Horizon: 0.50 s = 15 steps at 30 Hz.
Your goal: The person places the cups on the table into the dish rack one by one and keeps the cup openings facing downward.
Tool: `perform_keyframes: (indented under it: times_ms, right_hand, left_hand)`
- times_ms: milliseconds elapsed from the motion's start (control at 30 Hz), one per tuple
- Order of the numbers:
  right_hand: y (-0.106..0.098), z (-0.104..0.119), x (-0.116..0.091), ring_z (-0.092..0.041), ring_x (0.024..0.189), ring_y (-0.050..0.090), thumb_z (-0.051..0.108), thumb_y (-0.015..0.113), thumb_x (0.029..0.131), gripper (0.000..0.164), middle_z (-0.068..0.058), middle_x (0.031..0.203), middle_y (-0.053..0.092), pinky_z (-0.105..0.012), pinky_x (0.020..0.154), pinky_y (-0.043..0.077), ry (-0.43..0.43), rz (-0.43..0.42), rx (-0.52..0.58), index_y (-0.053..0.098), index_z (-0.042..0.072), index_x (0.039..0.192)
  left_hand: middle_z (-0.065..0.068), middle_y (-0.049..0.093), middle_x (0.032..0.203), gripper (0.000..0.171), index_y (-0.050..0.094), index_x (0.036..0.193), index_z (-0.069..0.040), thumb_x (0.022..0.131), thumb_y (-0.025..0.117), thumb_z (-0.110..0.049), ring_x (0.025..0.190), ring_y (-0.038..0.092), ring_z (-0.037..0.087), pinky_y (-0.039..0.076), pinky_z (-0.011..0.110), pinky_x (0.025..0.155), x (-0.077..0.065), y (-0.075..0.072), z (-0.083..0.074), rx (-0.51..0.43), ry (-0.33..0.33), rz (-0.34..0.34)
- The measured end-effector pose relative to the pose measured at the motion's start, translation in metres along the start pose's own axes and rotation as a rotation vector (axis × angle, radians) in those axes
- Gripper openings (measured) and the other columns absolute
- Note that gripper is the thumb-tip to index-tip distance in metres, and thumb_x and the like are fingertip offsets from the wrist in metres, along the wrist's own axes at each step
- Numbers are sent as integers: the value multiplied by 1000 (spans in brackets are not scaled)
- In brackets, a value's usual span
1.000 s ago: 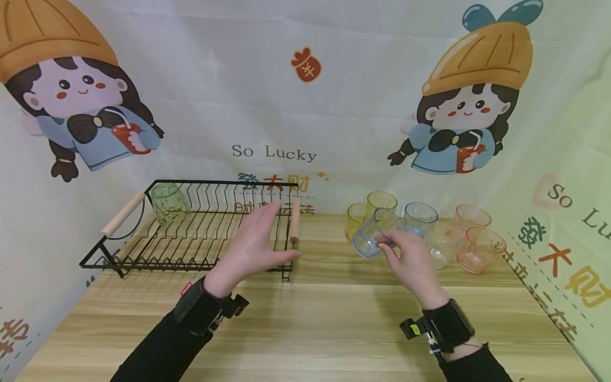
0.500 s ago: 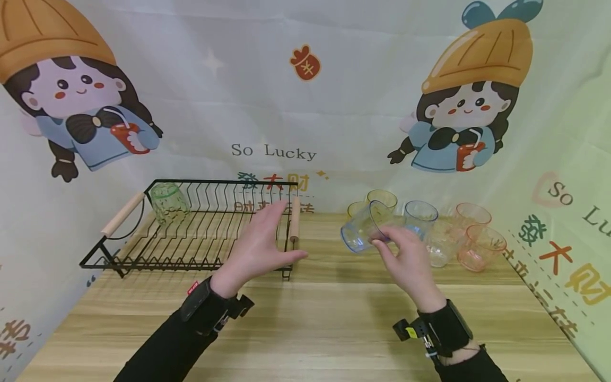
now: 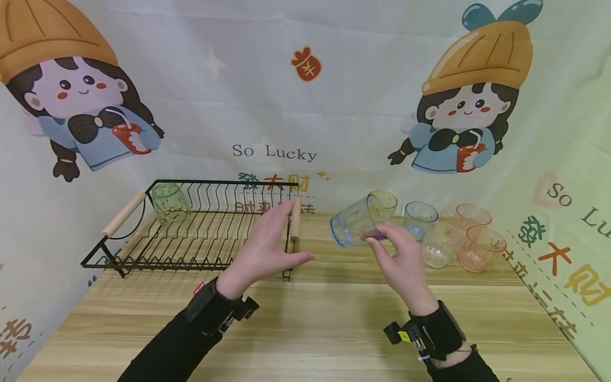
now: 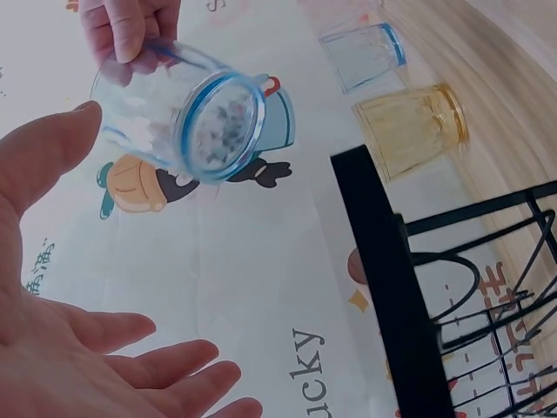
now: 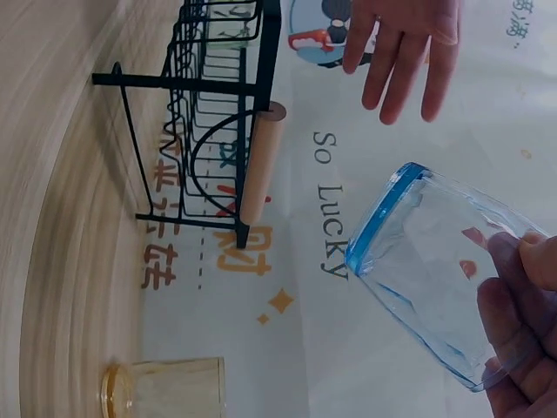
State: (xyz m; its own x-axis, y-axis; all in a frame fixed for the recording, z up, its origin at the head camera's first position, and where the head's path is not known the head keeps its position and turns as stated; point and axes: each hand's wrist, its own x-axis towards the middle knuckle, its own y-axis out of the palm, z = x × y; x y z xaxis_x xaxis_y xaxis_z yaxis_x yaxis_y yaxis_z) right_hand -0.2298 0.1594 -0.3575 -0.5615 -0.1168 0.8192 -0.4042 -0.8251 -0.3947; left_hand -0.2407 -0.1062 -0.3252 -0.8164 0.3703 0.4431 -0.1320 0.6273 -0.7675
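My right hand (image 3: pixel 406 260) pinches a clear drinking glass with a blue rim and base (image 3: pixel 350 223) near its rim. The glass is tilted above the table, its base toward the left. In the right wrist view, thumb and fingers hold the mouth end of the blue glass (image 5: pixel 426 270). My left hand (image 3: pixel 262 252) hovers by the right end of the black wire dish rack (image 3: pixel 224 182), thumb spread from the fingers, holding nothing. In the left wrist view, the base of the blue glass (image 4: pixel 222 131) faces the open left palm, apart from it. A green glass (image 3: pixel 171 204) leans upside down in the rack's far left corner.
Right of the held glass stand yellow glasses (image 3: pixel 389 197), partly hidden, another blue glass (image 3: pixel 420 225), a clear glass (image 3: pixel 438 249) and two orange-pink glasses (image 3: pixel 482 249). The rack's right wooden handle (image 3: pixel 295 220) is close to the left hand. A printed cloth (image 3: pixel 353 106) hangs behind.
The right hand has carried the blue glass left and upward, away from the other glasses, tipping it further sideways. The left hand has shifted slightly to the right, still empty.
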Motion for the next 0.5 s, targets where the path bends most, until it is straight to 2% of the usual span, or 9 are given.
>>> perform_keyframes:
  times_ms: [67,267,300,500]
  right_hand:
    - [1,2,1,-17,82,62,-2,69,81,14,-2,87,70,-25,85,46,-3,-12,15,70,8,91]
    - [4,6,1,-16,84,61,0,68,83,12,-3,88,69,-32,102,44,-21,-41,99,69,7,93]
    - [11,-6,-3,-16,88,62,4,67,86,12,-3,92,70,-34,105,41,-42,-52,150,69,8,96]
    - [15,-3,-5,-12,95,60,4,65,87,14,-4,96,70,-39,109,38,-45,-56,224,69,8,100]
  left_hand:
    - [14,30,152,108,22,150,-9,68,81,-45,139,29,31,23,52,116,0,1,-2,-3,-3,-2]
    - [11,26,155,108,18,151,-11,70,80,-45,141,25,29,23,50,116,0,3,-9,-52,-42,-3]
    - [12,26,155,108,18,152,-12,70,80,-45,141,25,29,23,51,116,0,4,-10,-62,-44,-5]
    - [13,29,153,109,17,152,-13,69,81,-43,140,28,31,24,54,115,2,9,-14,-101,-35,-43]
